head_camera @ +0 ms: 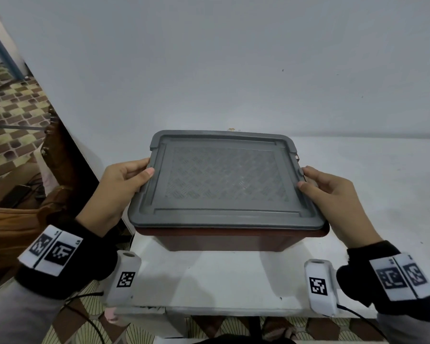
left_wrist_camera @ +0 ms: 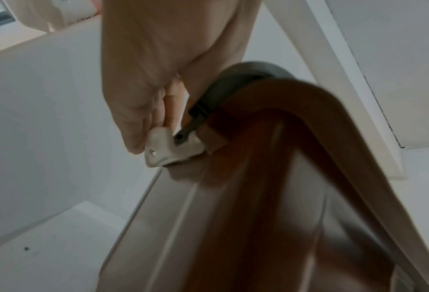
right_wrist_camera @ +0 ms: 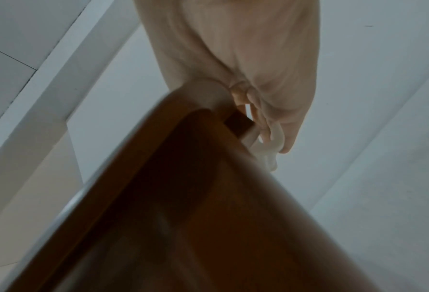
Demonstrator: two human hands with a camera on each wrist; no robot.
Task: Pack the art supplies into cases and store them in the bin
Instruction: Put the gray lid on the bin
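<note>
Each wrist wears a thick black band (head_camera: 67,259) with white tags showing black square codes, a small white camera box (head_camera: 322,286) with its own code hangs below each wrist, thin black wires run from the boxes, and the sleeves (head_camera: 13,316) are light grey.

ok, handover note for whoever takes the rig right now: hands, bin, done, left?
Left hand: grips the left edge of the bin, thumb on the grey lid, fingers at the white latch.
Right hand: grips the right edge the same way, fingers at the white clip.
Brown bin: on the white table, near its left edge, lid on.
Done: lid seated; no art supplies or cases in view, contents hidden.
Left: probably fasten both latches; I cannot tell whether they are locked.
</note>
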